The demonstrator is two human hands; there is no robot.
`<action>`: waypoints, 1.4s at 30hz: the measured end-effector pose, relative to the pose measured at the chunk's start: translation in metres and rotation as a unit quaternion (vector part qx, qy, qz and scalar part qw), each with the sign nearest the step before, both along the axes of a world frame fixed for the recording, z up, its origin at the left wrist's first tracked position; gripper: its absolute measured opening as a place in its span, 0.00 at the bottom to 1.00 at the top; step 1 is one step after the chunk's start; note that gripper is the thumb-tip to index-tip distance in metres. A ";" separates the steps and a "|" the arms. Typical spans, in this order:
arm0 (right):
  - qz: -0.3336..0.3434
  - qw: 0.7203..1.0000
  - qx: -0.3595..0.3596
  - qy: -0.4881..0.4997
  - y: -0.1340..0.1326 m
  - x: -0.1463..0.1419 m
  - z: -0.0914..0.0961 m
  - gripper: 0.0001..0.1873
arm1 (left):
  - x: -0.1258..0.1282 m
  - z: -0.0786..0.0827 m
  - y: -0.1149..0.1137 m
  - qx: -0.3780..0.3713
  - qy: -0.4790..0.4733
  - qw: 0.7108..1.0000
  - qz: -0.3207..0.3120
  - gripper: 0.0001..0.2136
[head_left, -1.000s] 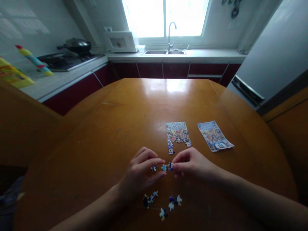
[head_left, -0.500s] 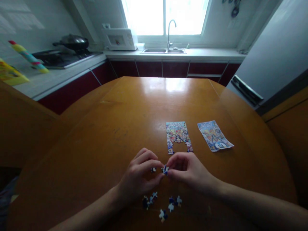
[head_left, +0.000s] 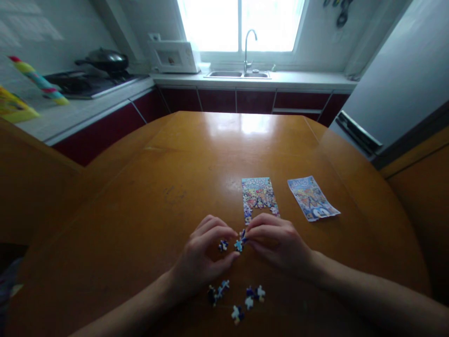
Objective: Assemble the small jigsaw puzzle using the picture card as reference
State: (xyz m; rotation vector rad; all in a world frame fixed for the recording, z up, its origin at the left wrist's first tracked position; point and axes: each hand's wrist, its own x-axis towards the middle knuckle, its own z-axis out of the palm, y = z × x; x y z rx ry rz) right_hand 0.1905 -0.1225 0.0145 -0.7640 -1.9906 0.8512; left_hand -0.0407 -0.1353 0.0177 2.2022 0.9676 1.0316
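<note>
On the round wooden table (head_left: pixel 175 178) my left hand (head_left: pixel 201 255) and my right hand (head_left: pixel 278 243) meet over small jigsaw pieces. Both pinch at joined blue-and-white pieces (head_left: pixel 240 242) between their fingertips. A single loose piece (head_left: pixel 222 245) lies under my left fingers. Just beyond the hands lies the partly built puzzle (head_left: pixel 258 195), colourful, with a gap in its near edge. Several loose pieces (head_left: pixel 236 297) are scattered close to my wrists.
A printed picture card (head_left: pixel 312 198) lies to the right of the puzzle. Behind the table run a counter with a sink and tap (head_left: pixel 245 70), a microwave (head_left: pixel 174 56) and a wok on the stove (head_left: pixel 101 61). A fridge (head_left: pixel 393 84) stands at the right.
My right hand has shifted slightly left and forward, bringing its piece against the one at my left fingertips. The loose pieces near my wrists have stayed put.
</note>
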 end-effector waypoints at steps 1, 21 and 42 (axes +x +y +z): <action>-0.023 0.999 0.028 -0.024 0.008 0.005 -0.002 0.07 | -0.001 0.000 0.000 -0.003 -0.001 1.000 0.001 0.08; -0.084 0.951 0.137 -0.263 0.049 0.024 -0.017 0.12 | -0.003 0.004 0.000 -0.021 -0.010 1.000 0.009 0.07; -0.082 0.948 0.153 -0.266 0.046 0.021 -0.018 0.10 | -0.003 0.005 -0.001 -0.015 -0.014 1.000 0.003 0.07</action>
